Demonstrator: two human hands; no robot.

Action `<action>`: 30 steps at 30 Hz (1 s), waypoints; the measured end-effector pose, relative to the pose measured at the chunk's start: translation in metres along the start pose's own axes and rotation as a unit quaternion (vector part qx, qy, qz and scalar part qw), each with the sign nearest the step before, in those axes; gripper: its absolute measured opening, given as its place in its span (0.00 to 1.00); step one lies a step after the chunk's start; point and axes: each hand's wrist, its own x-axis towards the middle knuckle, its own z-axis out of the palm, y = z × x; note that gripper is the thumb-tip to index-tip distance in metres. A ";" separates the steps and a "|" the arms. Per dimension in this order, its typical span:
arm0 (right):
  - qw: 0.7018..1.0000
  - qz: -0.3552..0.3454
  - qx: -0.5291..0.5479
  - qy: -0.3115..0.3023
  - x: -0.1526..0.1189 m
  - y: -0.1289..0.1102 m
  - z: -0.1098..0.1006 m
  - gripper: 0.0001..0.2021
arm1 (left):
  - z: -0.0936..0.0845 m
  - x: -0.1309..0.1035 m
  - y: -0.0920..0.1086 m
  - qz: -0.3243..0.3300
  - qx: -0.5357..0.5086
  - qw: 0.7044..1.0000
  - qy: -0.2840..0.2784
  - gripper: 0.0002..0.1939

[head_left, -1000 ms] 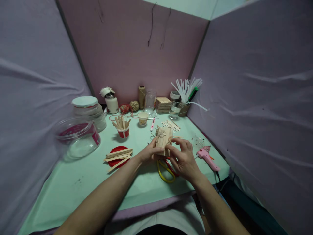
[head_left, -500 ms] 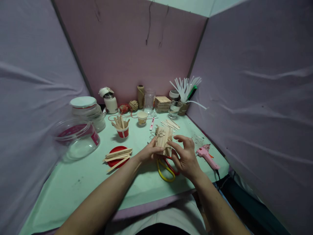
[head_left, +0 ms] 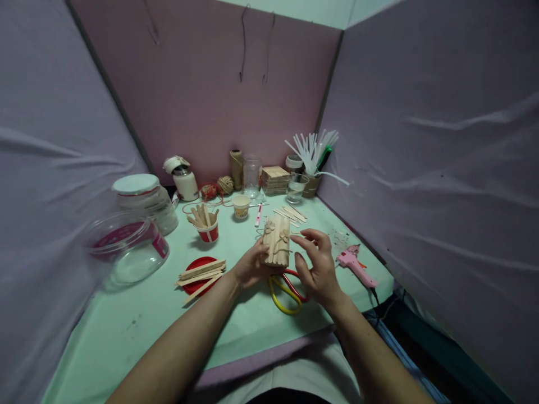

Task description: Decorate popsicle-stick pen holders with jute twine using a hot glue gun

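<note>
My left hand [head_left: 251,262] is wrapped round a small holder covered in upright wooden craft sticks [head_left: 275,252], with twine flowers on its side facing me. The holder is raised above the table and tilted slightly. Just to its right is my right hand [head_left: 316,264], its thumb and fingers apart and nothing between them. Scissors [head_left: 286,306] with one yellow and one red handle loop lie beneath the hands; their blades are hidden. A pink glue gun [head_left: 357,268] rests to the right of my right hand.
Craft sticks lie on a red lid [head_left: 191,287], and more stand in a red cup [head_left: 208,233]. Clear plastic tubs [head_left: 138,252] occupy the left. Along the back are twine balls [head_left: 225,184], a jar [head_left: 252,177], stacked wooden squares [head_left: 275,180] and glue sticks [head_left: 309,154].
The craft-stick holder has turned in my left hand and now stands more upright, showing more of the twine flowers. My right fingers have moved off its side.
</note>
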 end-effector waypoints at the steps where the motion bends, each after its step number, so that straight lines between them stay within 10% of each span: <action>1: 0.999 0.020 0.021 0.024 0.000 0.000 0.001 0.17 | -0.003 0.000 0.001 -0.010 -0.013 1.000 -0.007 0.32; 19: 0.894 0.318 0.313 0.049 -0.009 0.002 0.036 0.09 | -0.028 0.001 0.000 -0.020 -0.062 0.996 -0.061 0.33; 30: 0.896 0.302 0.324 0.034 -0.002 -0.003 0.039 0.06 | -0.020 0.000 0.000 -0.001 -0.013 1.000 -0.010 0.37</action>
